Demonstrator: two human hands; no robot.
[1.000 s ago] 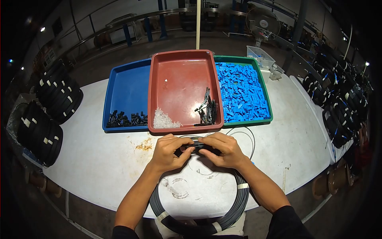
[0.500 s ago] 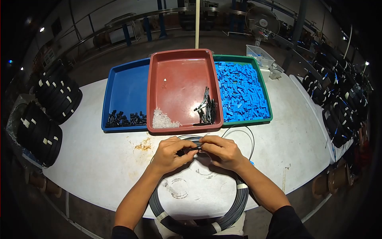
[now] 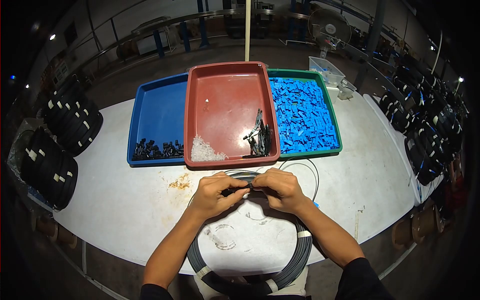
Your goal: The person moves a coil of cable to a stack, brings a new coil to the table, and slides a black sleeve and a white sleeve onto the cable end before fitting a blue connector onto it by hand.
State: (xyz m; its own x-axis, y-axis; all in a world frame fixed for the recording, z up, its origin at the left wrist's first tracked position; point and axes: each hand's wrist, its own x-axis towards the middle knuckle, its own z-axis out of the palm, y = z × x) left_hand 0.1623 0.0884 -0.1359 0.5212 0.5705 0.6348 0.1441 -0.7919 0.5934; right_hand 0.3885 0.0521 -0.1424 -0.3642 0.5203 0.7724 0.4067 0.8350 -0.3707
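Observation:
My left hand point(image 3: 216, 194) and my right hand point(image 3: 281, 189) meet over the far side of a coil of black cable point(image 3: 298, 257). Fingertips of both hands pinch a small black piece point(image 3: 250, 185) between them; its exact kind is mostly hidden by the fingers. A small white bit point(image 3: 245, 196) shows just under the left fingertips. The coil lies on the white table and hangs past its front edge, bound with pale tape point(image 3: 271, 285). Beside my right wrist, a blue connector point(image 3: 316, 204) sits near a thin loose loop of cable point(image 3: 318, 177).
Beyond my hands stand a blue tray point(image 3: 159, 100) with black parts, a red tray point(image 3: 230, 107) with clear bits and black pieces, and a green tray point(image 3: 336, 127) full of blue connectors. Taped black cable coils point(image 3: 50, 175) stack at left, more coils point(image 3: 425, 155) at right.
My right hand's fingers have curled in closer and lower around the small black piece. My left hand has stayed nearly in place.

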